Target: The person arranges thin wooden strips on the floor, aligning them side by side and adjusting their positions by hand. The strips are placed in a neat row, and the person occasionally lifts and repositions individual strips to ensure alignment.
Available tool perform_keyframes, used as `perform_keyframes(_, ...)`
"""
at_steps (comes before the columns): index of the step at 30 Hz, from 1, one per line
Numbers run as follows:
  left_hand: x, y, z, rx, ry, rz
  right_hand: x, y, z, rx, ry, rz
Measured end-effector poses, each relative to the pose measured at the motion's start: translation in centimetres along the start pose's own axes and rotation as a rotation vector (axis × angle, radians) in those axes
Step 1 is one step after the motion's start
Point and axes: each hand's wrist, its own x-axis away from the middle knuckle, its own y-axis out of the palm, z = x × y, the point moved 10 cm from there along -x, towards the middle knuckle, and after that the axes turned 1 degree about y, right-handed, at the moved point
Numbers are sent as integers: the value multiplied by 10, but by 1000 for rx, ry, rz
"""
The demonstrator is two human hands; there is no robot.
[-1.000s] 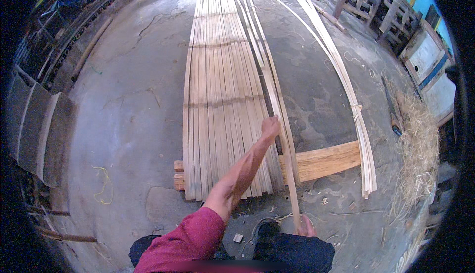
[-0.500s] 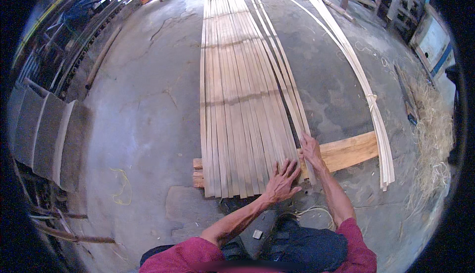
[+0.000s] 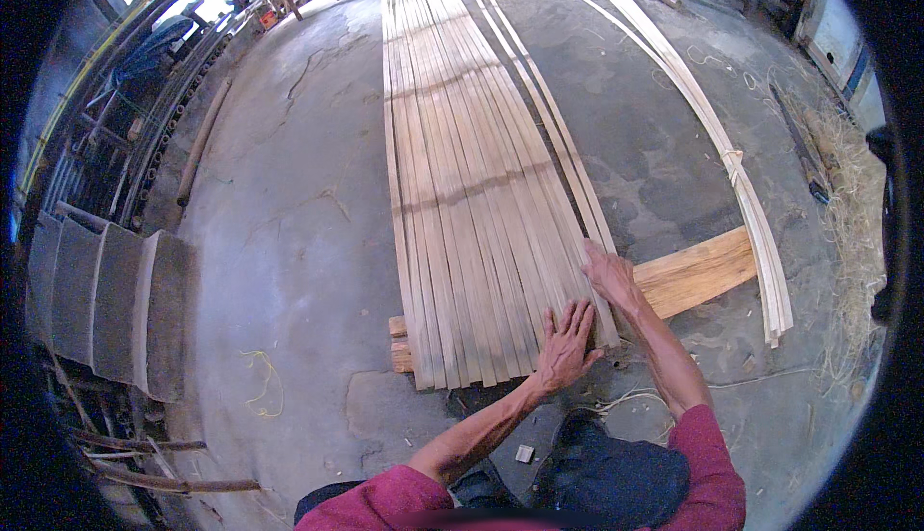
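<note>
Long pale bamboo strips [image 3: 462,233] lie side by side in a flat row, their near ends across a wooden plank [image 3: 698,273]. My left hand [image 3: 566,346] rests flat on the near right part of the row, fingers spread. My right hand [image 3: 612,276] is closed at the row's right edge around a separate bamboo strip [image 3: 568,160]; its fingertips are partly hidden. Toward the far end a narrow gap parts this outer strip from the row, while by my hands it lies close against it.
A tied bundle of pale strips [image 3: 736,175] crosses the plank's right end. Loose shavings [image 3: 852,242] pile at the far right. On the left stand curved grey sheets [image 3: 120,305] and a pole [image 3: 204,141]. A small pale block [image 3: 525,453] lies near my feet.
The outer strip has shifted left against the row, narrowing the gap near my hands. My right hand moved slightly up along the edge. The whole view has turned a little.
</note>
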Motion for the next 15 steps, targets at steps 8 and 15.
perform_keyframes(8, -16, 0, 1, -19, 13, -84, 12, 6, 7, -25, 123, -107)
perform_keyframes(15, -20, 11, -1, -44, 26, -78, 21, -8, -6, -105, -24, 144)
